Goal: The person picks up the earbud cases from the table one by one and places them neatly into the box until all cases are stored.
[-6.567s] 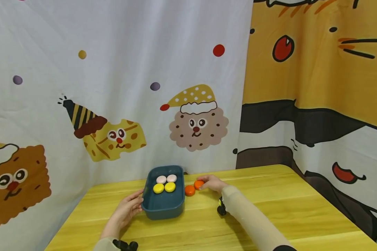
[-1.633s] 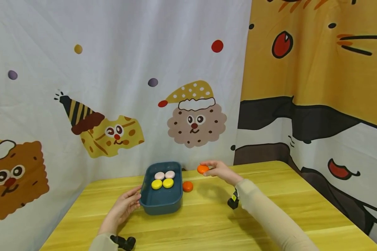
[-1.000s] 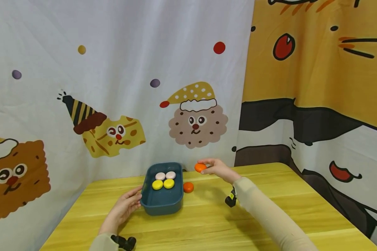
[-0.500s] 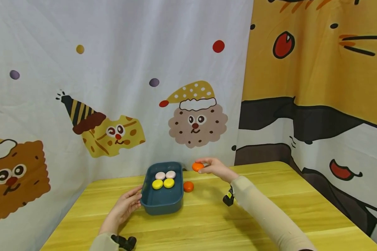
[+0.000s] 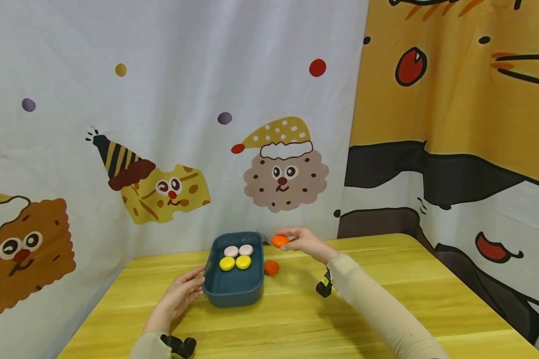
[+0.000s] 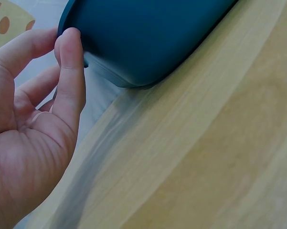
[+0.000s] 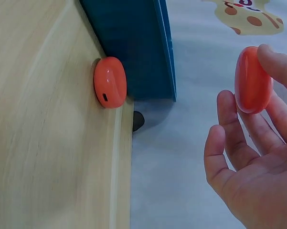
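A dark blue rectangular bin (image 5: 233, 298) stands on the table, holding two pale pink and two yellow pebble-shaped cases. At its left side is my left hand (image 5: 177, 298); thumb and index finger pinch the rim in the left wrist view. My right hand (image 5: 309, 243) grips an orange pebble-shaped case (image 5: 280, 241) between thumb and fingers, raised above the table behind and right of the bin. In the right wrist view this case (image 7: 253, 80) is glossy and tilted on edge. A second orange case (image 5: 271, 268) lies against the bin's right side, a small dark slot in its edge.
The yellow wood-grain table (image 5: 269, 329) ends just behind the bin at a white cartoon-print curtain (image 5: 184, 99). An orange and black printed curtain (image 5: 453, 109) hangs at the right. A small dark knob (image 7: 138, 121) shows at the table's back edge.
Several seconds ago the held orange case lay on the table; my right hand has lifted it, then shifted slightly left toward the bin. My left hand and the bin have stayed put.
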`<action>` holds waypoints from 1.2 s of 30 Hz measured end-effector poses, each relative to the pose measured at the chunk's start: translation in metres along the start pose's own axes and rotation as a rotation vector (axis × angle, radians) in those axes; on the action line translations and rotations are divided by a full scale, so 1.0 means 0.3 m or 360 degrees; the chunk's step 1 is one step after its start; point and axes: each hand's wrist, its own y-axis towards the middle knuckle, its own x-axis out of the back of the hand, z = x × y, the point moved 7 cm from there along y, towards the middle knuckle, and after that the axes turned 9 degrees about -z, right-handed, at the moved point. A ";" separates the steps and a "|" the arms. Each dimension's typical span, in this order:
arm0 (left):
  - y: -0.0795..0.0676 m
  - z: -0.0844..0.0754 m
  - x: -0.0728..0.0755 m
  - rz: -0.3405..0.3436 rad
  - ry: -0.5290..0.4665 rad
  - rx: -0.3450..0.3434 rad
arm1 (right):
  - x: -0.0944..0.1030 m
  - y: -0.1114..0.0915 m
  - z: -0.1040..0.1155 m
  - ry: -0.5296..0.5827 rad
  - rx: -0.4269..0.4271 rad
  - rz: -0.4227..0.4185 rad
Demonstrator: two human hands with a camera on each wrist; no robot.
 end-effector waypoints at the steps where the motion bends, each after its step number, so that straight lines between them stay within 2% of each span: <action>1: 0.001 0.000 -0.001 0.0004 0.0005 0.0002 | -0.004 0.001 0.000 0.0004 0.0000 0.0003; 13: 0.004 -0.009 -0.007 0.0055 -0.0051 -0.0017 | -0.045 0.023 0.004 0.0013 -0.0029 0.0029; 36: 0.005 0.001 -0.004 0.0043 -0.0051 -0.0015 | -0.101 0.050 0.028 0.0032 0.0014 0.0074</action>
